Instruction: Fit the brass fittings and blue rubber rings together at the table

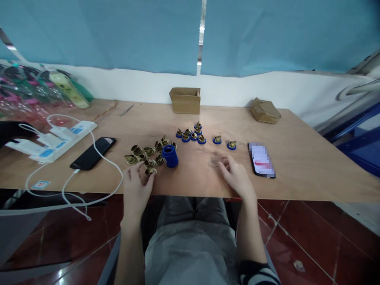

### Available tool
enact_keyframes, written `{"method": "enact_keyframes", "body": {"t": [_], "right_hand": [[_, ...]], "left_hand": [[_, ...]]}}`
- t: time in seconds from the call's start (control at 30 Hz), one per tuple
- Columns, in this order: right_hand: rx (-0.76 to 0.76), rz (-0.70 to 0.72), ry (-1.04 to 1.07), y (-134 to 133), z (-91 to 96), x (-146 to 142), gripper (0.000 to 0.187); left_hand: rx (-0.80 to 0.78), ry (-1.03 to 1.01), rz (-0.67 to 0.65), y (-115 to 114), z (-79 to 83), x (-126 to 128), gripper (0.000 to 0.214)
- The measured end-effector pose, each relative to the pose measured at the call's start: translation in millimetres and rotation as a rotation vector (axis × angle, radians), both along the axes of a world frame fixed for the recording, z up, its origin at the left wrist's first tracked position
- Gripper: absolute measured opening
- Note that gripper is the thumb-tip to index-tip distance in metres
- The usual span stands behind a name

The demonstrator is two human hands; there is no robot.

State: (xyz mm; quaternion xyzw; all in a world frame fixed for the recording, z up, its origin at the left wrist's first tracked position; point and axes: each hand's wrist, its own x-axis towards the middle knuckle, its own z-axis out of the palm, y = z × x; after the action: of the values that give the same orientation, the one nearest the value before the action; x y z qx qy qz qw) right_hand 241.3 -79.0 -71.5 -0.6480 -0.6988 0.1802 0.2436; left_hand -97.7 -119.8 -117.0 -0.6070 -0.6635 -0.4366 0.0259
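Pinching brass fitting (150, 171) with our left hand (137, 186) at bench (297, 174) front edge, orientation unclear; our right hand (236, 174), fingers curled, touches small wire bits (213, 162); blue ring stack (170, 155) upright between.

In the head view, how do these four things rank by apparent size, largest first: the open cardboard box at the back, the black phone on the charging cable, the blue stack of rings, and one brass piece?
1. Black phone, though it lies nearer the camera than the box, so this is unsure.
2. Open cardboard box.
3. Blue stack of rings.
4. Brass piece at the left hand.
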Motion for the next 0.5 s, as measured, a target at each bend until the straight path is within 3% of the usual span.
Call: {"method": "enact_keyframes", "body": {"t": [0.13, 0.2, 0.33, 0.43, 0.5], "right_hand": [[0.033, -0.021, -0.328, 40.6, 30.5, 25.6, 0.041], [0.064, -0.094, -0.427, 63.6, 39.4, 32.6, 0.045], [-0.068, -0.015, -0.552, 92.9, 39.9, 35.8, 0.04], [-0.082, 0.025, -0.559, 96.5, 35.6, 34.4, 0.033], [-0.068, 0.042, -0.561, 93.2, 36.3, 33.0, 0.028]], "left_hand": [[0.126, -0.036, 0.134, -2.7, 0.0, 10.4, 0.068], [0.203, -0.074, 0.152, -3.4, -1.0, 20.6, 0.063], [0.279, -0.088, 0.03, -4.2, 0.2, 44.4, 0.032], [0.306, -0.108, -0.067, -5.3, 5.3, 58.9, 0.021], [0.238, -0.141, -0.134, -5.7, 9.4, 65.7, 0.015]]}}
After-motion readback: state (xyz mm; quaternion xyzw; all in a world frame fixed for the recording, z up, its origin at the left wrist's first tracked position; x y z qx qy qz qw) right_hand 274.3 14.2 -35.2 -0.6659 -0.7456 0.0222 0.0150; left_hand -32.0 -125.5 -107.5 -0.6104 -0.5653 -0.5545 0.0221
